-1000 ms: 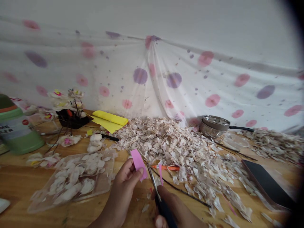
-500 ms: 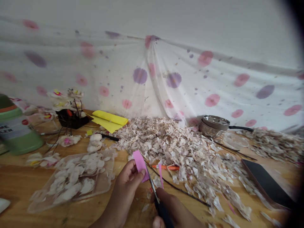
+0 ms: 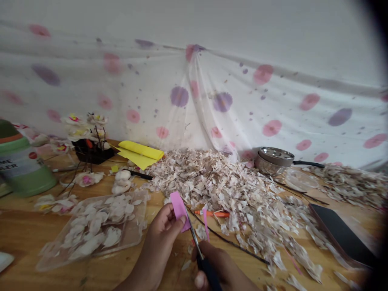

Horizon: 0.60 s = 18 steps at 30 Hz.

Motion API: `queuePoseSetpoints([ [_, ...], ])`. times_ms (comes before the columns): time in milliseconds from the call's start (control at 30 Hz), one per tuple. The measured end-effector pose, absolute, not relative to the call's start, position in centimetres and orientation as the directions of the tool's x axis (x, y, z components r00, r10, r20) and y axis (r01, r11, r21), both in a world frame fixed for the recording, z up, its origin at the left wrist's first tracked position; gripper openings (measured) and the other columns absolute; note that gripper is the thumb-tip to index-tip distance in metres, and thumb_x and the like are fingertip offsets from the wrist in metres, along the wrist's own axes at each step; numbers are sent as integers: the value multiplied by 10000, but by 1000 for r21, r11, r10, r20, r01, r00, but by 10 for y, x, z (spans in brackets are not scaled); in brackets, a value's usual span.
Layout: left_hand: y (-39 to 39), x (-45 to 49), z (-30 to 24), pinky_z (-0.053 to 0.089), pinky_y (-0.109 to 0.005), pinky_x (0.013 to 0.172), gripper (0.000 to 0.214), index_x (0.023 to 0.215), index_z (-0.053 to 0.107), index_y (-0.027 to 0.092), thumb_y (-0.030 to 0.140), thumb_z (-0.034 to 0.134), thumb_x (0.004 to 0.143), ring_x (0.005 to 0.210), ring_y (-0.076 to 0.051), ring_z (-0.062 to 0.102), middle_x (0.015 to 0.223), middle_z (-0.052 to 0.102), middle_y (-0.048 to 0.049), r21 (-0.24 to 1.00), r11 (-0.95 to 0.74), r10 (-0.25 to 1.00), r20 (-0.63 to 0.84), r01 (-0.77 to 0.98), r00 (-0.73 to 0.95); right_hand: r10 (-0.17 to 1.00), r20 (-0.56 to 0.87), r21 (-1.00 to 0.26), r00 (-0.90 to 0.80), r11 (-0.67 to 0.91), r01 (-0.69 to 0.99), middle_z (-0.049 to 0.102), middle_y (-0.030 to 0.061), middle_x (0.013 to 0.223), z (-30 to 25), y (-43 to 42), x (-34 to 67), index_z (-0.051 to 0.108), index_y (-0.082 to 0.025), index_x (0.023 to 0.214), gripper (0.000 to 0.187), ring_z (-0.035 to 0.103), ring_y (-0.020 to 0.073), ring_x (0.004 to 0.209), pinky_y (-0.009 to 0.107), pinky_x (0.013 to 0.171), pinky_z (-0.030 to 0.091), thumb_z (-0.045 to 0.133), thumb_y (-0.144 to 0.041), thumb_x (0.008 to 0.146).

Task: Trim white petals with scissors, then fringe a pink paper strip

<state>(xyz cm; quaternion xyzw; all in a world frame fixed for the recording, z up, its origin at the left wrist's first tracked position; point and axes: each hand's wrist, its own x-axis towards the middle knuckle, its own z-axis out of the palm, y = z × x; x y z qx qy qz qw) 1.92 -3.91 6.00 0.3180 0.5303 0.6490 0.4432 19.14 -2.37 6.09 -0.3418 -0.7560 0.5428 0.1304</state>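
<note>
shift since one second ago: scissors point(image 3: 207, 270) now up against the pink paper strip point(image 3: 178, 207), where a gap showed between them; strip itself a touch further right.
left hand point(image 3: 163, 230): pinching the strip between thumb and bent fingers; strip stands tilted, upper end leaning left, above the table point(image 3: 100, 279) and in front of the heap.
right hand point(image 3: 222, 260): wrapped about the dark handles of the scissors, blades pointing up and left.
blades: along the strip's lower right edge; cannot tell how far apart they are.
pink sliver point(image 3: 206, 225): narrow, just right of the blades.
beside the blades: orange tool point(image 3: 222, 214); thin dark stick point(image 3: 233, 242) slanting down to the right.
heap point(image 3: 206, 178): pale, dry, petal-like flakes, spread behind the hands and off to the right.
left side: clear tray point(image 3: 129, 232) with white petal-like pieces; green bottle point(image 3: 27, 171); black planter point(image 3: 93, 155) with pale flowers; yellow sheet point(image 3: 142, 153), partly rolled, touching the heap's edge.
right side: phone point(image 3: 341, 234), screen dark; metal bowl point(image 3: 273, 165) near the curtain point(image 3: 151, 89), which is spotted pink and purple.
</note>
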Motion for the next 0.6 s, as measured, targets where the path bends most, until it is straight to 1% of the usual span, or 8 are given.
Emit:
queuePoseSetpoints([
  [167, -39, 20, 60, 456, -279, 728, 211, 923, 647, 194, 305, 686, 748, 785, -189, 574, 846, 689, -12, 967, -56, 911, -53, -250, -410, 642, -120, -929, -757, 197, 314, 688, 90, 956, 63, -21, 190, 603, -194, 1103, 689, 624, 265, 886, 305, 721, 456, 441, -794, 807],
  [367, -38, 19, 59, 455, -270, 721, 166, 879, 653, 195, 299, 684, 752, 792, -186, 575, 812, 671, -4, 967, -67, 915, -39, -245, -402, 645, -125, -915, -754, 219, 339, 689, 101, 955, 63, -21, 190, 602, -174, 1096, 702, 625, 270, 895, 310, 737, 447, 421, -793, 819],
  [500, -38, 18, 58, 451, -258, 697, 187, 892, 662, 195, 305, 696, 744, 756, -173, 557, 789, 657, 5, 965, -74, 912, -37, -251, -409, 652, -135, -900, -747, 235, 368, 694, 105, 944, 65, -21, 190, 599, -168, 1068, 700, 624, 276, 897, 312, 747, 443, 422, -797, 815],
  [600, -38, 19, 59, 451, -253, 710, 198, 914, 666, 195, 305, 695, 752, 775, -170, 556, 807, 659, 3, 959, -78, 914, -40, -271, -404, 658, -130, -894, -742, 246, 375, 688, 106, 944, 65, -21, 190, 588, -168, 1061, 671, 625, 270, 888, 305, 741, 438, 422, -775, 829],
])
